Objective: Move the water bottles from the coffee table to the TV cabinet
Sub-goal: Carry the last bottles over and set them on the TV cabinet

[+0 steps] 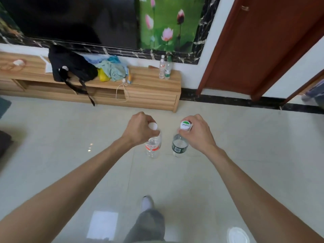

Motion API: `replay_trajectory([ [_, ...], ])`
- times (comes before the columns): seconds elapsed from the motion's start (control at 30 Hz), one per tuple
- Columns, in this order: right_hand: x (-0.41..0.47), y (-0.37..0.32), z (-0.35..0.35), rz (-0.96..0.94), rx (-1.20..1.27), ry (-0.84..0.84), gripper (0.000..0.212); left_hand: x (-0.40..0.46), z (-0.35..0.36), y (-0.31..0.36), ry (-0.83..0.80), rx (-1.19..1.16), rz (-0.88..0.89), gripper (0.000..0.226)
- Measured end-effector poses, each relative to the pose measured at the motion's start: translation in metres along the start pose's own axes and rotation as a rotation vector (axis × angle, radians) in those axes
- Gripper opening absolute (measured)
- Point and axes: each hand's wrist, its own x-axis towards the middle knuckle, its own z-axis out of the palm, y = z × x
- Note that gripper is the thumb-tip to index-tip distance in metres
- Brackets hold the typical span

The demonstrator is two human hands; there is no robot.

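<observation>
My left hand [140,128] grips the neck of a clear water bottle with a red label [152,148], which hangs over the floor. My right hand [197,131] holds a second water bottle with a dark green label [179,146] by its white and green cap. Both hang upright, side by side, above the pale tiles. Ahead stands the wooden TV cabinet [150,86]. Two more water bottles [164,68] stand close together on its right end. The coffee table is out of view.
On the cabinet lie a black bag [70,65], a heap of blue-green cloth [112,67] and a white cable [122,88] hanging over the front. A dark TV [73,20] hangs above. A brown door [263,46] is at the right. My leg and shoe [146,204] are below.
</observation>
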Motion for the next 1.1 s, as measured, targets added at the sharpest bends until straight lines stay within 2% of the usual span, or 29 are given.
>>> replay_trajectory([
  [0.37, 0.223, 0.0, -0.004, 0.068, 0.025, 0.05, 0.03, 0.246, -0.014, 0.006, -0.052, 0.016, 0.033, 0.02],
  [0.53, 0.34, 0.017, 0.005, 0.053, 0.033, -0.005, 0.026, 0.361, -0.011, -0.003, -0.108, 0.06, 0.005, 0.023],
  [0.7, 0.456, 0.028, 0.003, 0.054, 0.015, -0.075, 0.031, 0.477, -0.009, -0.005, -0.164, 0.121, -0.017, 0.026],
  [0.93, 0.606, 0.038, 0.001, 0.09, -0.034, -0.137, 0.026, 0.624, -0.004, -0.016, -0.142, 0.172, -0.036, 0.033],
  [1.1, 0.712, 0.052, 0.029, 0.16, -0.07, -0.152, 0.029, 0.732, 0.006, -0.044, -0.166, 0.203, -0.045, 0.035],
])
